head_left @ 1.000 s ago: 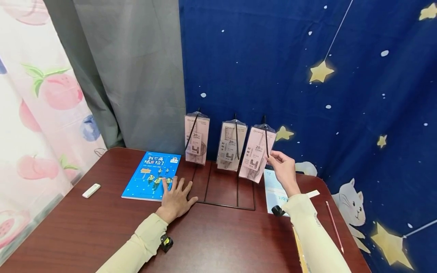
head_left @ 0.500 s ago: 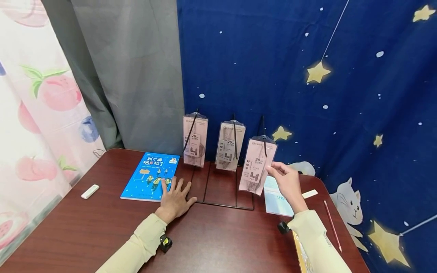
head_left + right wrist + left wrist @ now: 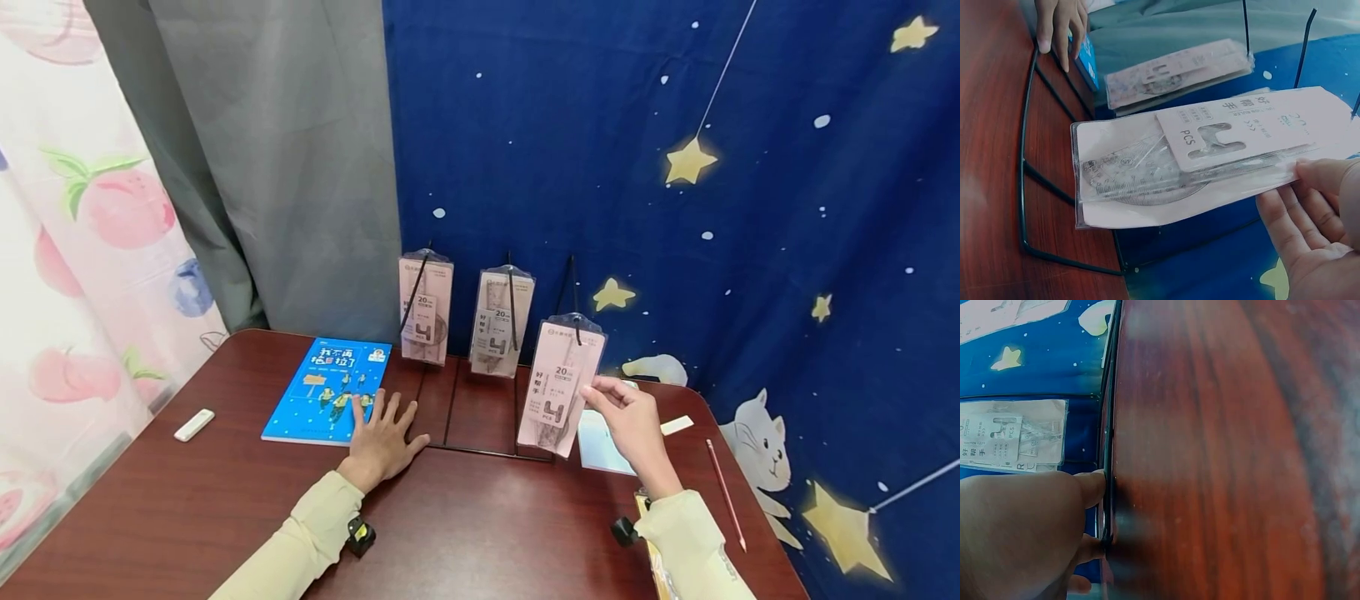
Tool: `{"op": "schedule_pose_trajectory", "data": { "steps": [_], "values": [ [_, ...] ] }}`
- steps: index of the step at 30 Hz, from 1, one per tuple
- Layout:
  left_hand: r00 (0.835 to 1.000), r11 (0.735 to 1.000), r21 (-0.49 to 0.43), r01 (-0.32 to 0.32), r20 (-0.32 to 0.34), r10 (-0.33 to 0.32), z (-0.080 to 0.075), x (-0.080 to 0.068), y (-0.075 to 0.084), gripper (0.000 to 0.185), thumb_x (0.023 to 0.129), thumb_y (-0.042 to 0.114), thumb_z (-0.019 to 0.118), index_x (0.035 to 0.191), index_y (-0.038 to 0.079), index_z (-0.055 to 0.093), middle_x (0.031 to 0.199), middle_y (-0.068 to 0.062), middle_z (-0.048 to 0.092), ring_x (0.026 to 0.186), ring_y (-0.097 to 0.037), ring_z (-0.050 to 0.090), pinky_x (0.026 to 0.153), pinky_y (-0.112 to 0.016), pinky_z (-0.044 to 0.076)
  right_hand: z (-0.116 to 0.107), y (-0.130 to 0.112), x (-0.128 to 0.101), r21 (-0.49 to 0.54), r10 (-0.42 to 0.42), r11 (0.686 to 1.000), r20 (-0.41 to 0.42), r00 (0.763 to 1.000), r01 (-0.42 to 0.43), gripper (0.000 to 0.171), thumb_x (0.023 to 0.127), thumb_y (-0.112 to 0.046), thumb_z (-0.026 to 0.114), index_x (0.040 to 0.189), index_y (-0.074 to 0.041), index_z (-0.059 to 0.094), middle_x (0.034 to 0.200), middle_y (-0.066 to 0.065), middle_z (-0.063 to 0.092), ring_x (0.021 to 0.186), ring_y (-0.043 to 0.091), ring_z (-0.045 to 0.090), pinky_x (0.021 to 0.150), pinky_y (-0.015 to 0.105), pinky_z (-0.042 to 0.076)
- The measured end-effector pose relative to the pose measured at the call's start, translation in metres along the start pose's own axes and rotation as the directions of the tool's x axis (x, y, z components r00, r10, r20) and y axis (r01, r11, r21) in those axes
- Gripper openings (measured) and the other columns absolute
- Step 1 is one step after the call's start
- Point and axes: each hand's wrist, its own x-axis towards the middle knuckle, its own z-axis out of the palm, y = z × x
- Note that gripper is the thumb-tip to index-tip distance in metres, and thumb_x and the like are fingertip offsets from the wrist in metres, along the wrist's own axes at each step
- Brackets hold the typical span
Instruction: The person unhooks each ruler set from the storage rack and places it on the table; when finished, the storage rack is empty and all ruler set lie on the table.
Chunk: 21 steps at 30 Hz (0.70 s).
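My right hand (image 3: 628, 423) pinches the right edge of a pink packaged ruler set (image 3: 566, 354) between thumb and fingers. Its clear hang tab is low on the right-hand black hook, near the hook's tip. In the right wrist view, a protractor and ruler show through the pack's plastic. My left hand (image 3: 382, 440) lies with fingers spread over the left front part of the black wire rack (image 3: 480, 452). Its fingertips touch the rack's base wire and reach the edge of a blue booklet (image 3: 311, 417). Two similar packs, the left pack (image 3: 442, 292) and the middle pack (image 3: 483, 342), hang on the other hooks.
Right of the rack lie a light-blue booklet (image 3: 596, 450), a white strip (image 3: 677, 425) and a red pencil (image 3: 726, 496). A yellow item (image 3: 655, 550) is partly under the right sleeve. A white eraser-like block (image 3: 194, 425) lies at left. Curtains stand behind the table.
My right hand has drawn the right pack down and forward along its hook, toward the tip. My left hand keeps its place on the rack, and the other two packs still hang.
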Motion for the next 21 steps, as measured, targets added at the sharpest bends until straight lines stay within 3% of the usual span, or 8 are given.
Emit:
{"op": "schedule_pose_trajectory", "data": {
  "steps": [21],
  "values": [
    [1.000,1.000,-0.019,-0.006,-0.008,0.006,0.005,0.003,-0.001,0.066,0.104,0.054,0.051,0.157,0.014,0.047,0.164,-0.022,0.038,0.157,-0.046,0.023,0.122,-0.075,0.007,-0.002,-0.009,-0.043,0.075,0.005,0.997,-0.008,1.000,-0.005,0.031,0.094,-0.025,0.078,0.116,-0.003,0.076,0.105,0.013,0.080,0.084,0.008,0.077,0.086,0.013,0.056]
  ]
}}
